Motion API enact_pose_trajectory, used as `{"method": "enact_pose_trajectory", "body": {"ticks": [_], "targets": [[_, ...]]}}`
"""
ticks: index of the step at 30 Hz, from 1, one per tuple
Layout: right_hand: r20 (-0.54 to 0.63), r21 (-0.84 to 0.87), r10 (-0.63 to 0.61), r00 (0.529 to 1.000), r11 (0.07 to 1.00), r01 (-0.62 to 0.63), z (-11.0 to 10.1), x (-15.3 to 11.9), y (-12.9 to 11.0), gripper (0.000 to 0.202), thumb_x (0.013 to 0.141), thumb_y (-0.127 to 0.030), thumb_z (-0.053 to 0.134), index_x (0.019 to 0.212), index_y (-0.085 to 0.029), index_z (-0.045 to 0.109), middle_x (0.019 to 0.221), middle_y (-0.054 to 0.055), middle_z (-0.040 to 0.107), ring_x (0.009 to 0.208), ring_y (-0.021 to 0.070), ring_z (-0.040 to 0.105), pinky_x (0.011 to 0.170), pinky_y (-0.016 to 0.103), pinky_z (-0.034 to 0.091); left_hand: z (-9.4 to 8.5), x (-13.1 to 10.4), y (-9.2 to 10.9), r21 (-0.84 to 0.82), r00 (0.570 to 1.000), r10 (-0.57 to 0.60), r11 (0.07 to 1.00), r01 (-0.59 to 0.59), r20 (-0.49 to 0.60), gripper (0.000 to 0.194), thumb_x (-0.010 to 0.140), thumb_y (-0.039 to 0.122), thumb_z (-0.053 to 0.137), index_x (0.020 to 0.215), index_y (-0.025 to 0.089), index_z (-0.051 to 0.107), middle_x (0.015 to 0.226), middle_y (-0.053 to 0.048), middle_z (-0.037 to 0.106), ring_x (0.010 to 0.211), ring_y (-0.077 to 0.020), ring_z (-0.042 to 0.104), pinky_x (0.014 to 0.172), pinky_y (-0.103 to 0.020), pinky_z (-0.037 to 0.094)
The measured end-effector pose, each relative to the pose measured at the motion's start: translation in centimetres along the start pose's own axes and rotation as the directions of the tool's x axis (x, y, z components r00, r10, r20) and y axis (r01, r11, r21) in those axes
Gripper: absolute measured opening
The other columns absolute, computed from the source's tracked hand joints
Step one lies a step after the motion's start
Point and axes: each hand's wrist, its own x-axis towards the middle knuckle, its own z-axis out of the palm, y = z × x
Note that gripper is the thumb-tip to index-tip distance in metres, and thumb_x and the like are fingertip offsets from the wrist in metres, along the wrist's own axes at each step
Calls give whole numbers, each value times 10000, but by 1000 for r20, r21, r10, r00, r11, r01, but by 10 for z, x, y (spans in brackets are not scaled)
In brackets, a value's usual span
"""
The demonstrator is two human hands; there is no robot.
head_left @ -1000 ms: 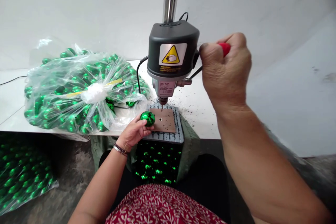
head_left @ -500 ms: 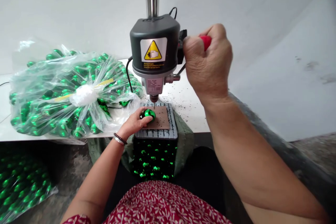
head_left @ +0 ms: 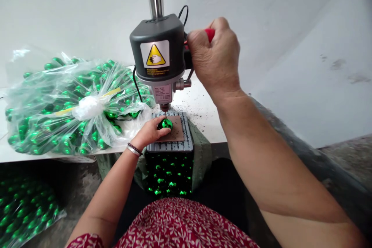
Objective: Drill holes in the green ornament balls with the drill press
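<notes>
My left hand (head_left: 151, 131) grips a shiny green bauble (head_left: 167, 123) between thumb and fingers. The bauble rests on a brown board (head_left: 178, 131) on the grey slotted base of a drill press (head_left: 158, 54). Straight above it is the thin drill bit (head_left: 165, 115), its tip at the top of the bauble; whether it has gone in I cannot tell. My right hand (head_left: 216, 56) is wrapped round the red-tipped feed handle (head_left: 209, 35) at the right side of the drill head.
A clear plastic bag (head_left: 90, 106) of green baubles, gathered at its middle, lies on the white table (head_left: 200, 102) at the left. Another bag of baubles (head_left: 26, 205) sits low at the left. Dark shavings are scattered round the base. More baubles show below it, beside green cloth (head_left: 202, 159).
My left hand has brought the bauble under the drill bit, where it was slightly to the left before. The whole view has shifted, so the drill press appears further left.
</notes>
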Motion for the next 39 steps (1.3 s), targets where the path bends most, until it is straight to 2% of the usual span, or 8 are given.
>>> {"method": "enact_pose_trajectory", "body": {"ticks": [6, 10, 13, 19, 26, 32, 36, 39], "targets": [[17, 19, 5, 1000, 1000, -5, 1, -2, 0, 387, 971, -310, 558, 709, -233, 284, 717, -30, 471, 682, 111, 327, 733, 288, 308, 15, -1, -3, 33, 993, 5, 999, -1, -115, 646, 675, 289, 839, 1288, 157, 683, 1299, -151, 689, 1219, -335, 630, 1134, -457, 455], [8, 17, 32, 999, 999, -33, 0, -1, -2, 394, 944, -285, 595, 694, -228, 296, 703, -32, 490, 681, 110, 318, 731, 284, 301, 9, -5, -7, -57, 993, -44, 998, 38, -107, 641, 712, 331, 818, 1315, 166, 675, 1291, -121, 705, 1216, -322, 632, 1134, -452, 452], [-7, 30, 26, 1000, 999, -26, 0, 0, -1, 385, 941, -285, 590, 693, -228, 300, 694, -31, 492, 679, 112, 309, 727, 284, 295, -1, -6, -11, -149, 992, -115, 983, 106, -57, 633, 772, 415, 769, 1345, 166, 667, 1181, -86, 743, 1126, -294, 668, 1076, -421, 489], [-10, 18, 1, 1000, 1000, -1, 2, 1, -1, 392, 961, -302, 571, 703, -235, 283, 718, -33, 453, 687, 105, 292, 766, 290, 306, -6, -1, -21, -250, 982, -184, 950, 186, 29, 701, 790, 490, 739, 1406, 174, 629, 811, -13, 714, 674, -178, 637, 762, -337, 545], [-6, 42, 8, 1000, 999, -8, 0, 0, 0, 399, 942, -278, 597, 692, -227, 291, 696, -39, 479, 677, 102, 300, 743, 284, 312, -3, -1, -15, -191, 992, -110, 977, 97, -59, 606, 717, 405, 801, 1275, 181, 721, 1094, -54, 762, 1010, -256, 681, 984, -378, 523], [-10, 54, 0, 1000, 999, 1, 1, -2, 0, 376, 968, -289, 553, 702, -227, 296, 679, -47, 448, 672, 95, 306, 735, 284, 308, 4, 3, -4, -62, 996, -13, 998, 8, -87, 539, 632, 276, 846, 1159, 200, 762, 1079, -66, 760, 1100, -302, 663, 1092, -443, 476], [3, 73, -4, 1000, 997, 4, -2, -7, 1, 366, 946, -281, 577, 708, -225, 305, 667, -46, 437, 671, 99, 312, 735, 287, 320, 9, 5, -3, -94, 998, -26, 995, 20, -63, 551, 634, 265, 846, 1170, 177, 756, 1048, -73, 759, 1051, -311, 682, 1061, -459, 498], [-2, 107, -72, 997, 992, 72, -6, -19, 7, 315, 940, -293, 570, 748, -219, 331, 681, -52, 414, 677, 86, 348, 742, 274, 343, 12, 4, -3, -135, 996, -73, 989, 65, -55, 606, 633, 274, 853, 1219, 173, 737, 1032, -57, 760, 1016, -297, 696, 1007, -421, 526]]}}
